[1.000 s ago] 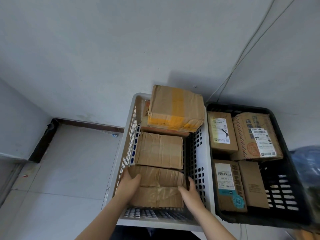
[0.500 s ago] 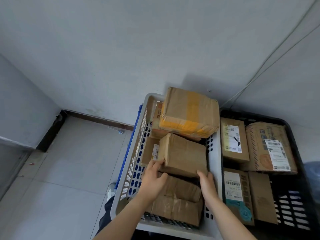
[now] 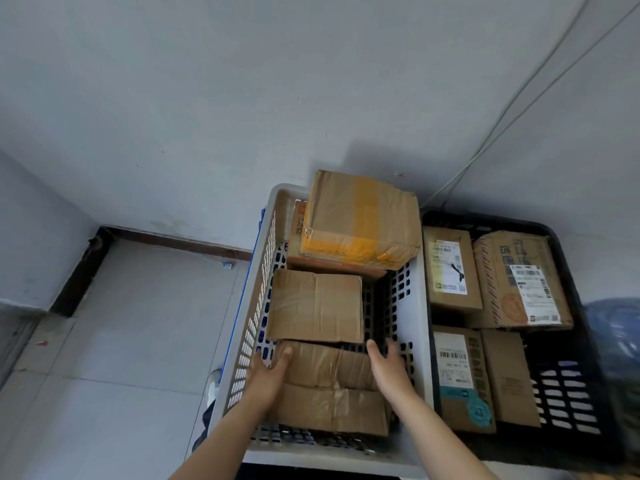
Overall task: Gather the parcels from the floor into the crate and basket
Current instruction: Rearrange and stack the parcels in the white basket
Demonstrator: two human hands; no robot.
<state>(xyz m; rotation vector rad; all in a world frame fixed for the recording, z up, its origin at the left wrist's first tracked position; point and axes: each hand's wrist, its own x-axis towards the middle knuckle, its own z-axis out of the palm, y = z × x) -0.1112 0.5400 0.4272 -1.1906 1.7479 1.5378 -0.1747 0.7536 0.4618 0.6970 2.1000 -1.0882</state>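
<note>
Nearby, a plain grey wall (image 3: pixel 207 116) backs both containers, with two thin cables (image 3: pixel 519 98) running down it at an angle toward the gap behind them. A dark skirting strip (image 3: pixel 173 237) meets the pale tiled floor (image 3: pixel 121 341) on the left. At the right edge sits a blurred blue object (image 3: pixel 614 341); I cannot tell what it is. A blue edge (image 3: pixel 258 237) shows just outside the left wall of the white basket (image 3: pixel 420 306).

The white basket holds a row of parcels. At its far end a large parcel with yellow tape (image 3: pixel 360 220) lies tilted on top of an orange-printed box (image 3: pixel 297 230). In the middle lies a flat brown parcel (image 3: pixel 317 306), touching the crumpled front parcel (image 3: pixel 329 389) nearest the person.

The left hand (image 3: pixel 266 372) rests against the left end of the crumpled front parcel, thumb over its top edge and fingers relaxed. The right hand (image 3: pixel 389 365) is released, fingers spread loosely just beside the parcel's right end, close to the basket's perforated wall.

The black crate (image 3: pixel 588 306) stands touching the basket's right side. It holds four parcels: a labelled box (image 3: pixel 450 271) and a large printed parcel (image 3: pixel 519 278) at the far end, a box with a teal sticker (image 3: pixel 460 375) and a plain box (image 3: pixel 509 379) nearer.
</note>
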